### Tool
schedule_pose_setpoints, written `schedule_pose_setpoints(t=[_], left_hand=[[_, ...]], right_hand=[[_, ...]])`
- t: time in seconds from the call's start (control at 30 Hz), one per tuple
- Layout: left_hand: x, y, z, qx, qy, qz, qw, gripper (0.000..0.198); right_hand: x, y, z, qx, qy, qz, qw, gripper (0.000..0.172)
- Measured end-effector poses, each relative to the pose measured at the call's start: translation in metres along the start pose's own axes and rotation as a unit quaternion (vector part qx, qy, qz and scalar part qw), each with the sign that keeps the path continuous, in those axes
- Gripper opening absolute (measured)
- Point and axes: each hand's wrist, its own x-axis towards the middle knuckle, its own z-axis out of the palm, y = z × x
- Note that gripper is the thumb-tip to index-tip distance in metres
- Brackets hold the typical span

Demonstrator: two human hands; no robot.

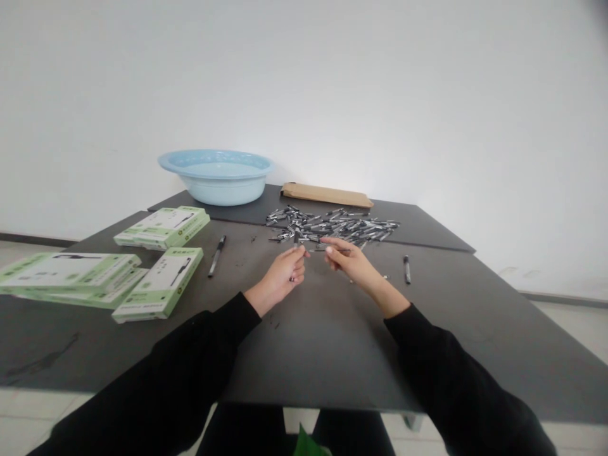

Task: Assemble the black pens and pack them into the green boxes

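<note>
Over the middle of the table, my left hand (pixel 284 271) is closed round a pen (pixel 297 238), whose dark end sticks up past the fingers. My right hand (pixel 349 261) pinches a thin dark stick, like a pen refill (pixel 319 250), between thumb and fingers. One end of it points left, toward my left hand; whether it touches that hand or the pen I cannot tell. Just beyond both hands lies a spread heap of pens or pen parts (pixel 342 225). A single pen (pixel 217 256) lies to the left, and a short pen-like piece (pixel 407 270) to the right.
Green and white boxes (pixel 161 285) lie on the left, some stacked (pixel 164 227). A light blue basin (pixel 223 187) stands at the back left of the dark table (pixel 323 354). A flat brown paper package (pixel 327 194) lies at the back, near the wall.
</note>
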Motion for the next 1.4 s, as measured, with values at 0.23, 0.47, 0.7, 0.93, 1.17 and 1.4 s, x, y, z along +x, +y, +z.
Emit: schedule_pose_setpoints(t=[0.23,0.47,0.7,0.93,1.17,1.4], left_hand=[[-0.006,-0.006,0.003,0.168,-0.126,-0.008,0.978,0.03],[-0.01,-0.002,0.003,0.283,-0.213,0.013,0.935,0.039],[-0.009,-0.005,0.001,0.254,-0.229,0.016,0.939,0.037],[-0.011,-0.002,0.003,0.247,-0.237,-0.004,0.94,0.034],[-0.012,0.0,0.003,0.24,-0.233,-0.013,0.942,0.034],[-0.011,0.0,0.001,0.228,-0.246,-0.027,0.942,0.033]], right_hand=[[0.006,-0.005,-0.014,0.082,0.14,-0.025,0.986,0.051],[0.004,-0.023,-0.043,0.063,0.222,-0.105,0.967,0.051],[-0.003,-0.024,-0.033,0.0,0.222,-0.105,0.969,0.051],[-0.004,-0.026,-0.03,-0.019,0.214,-0.104,0.971,0.053],[-0.002,-0.021,-0.034,-0.045,0.222,-0.111,0.968,0.052],[-0.002,-0.02,-0.034,-0.044,0.22,-0.112,0.968,0.05]])
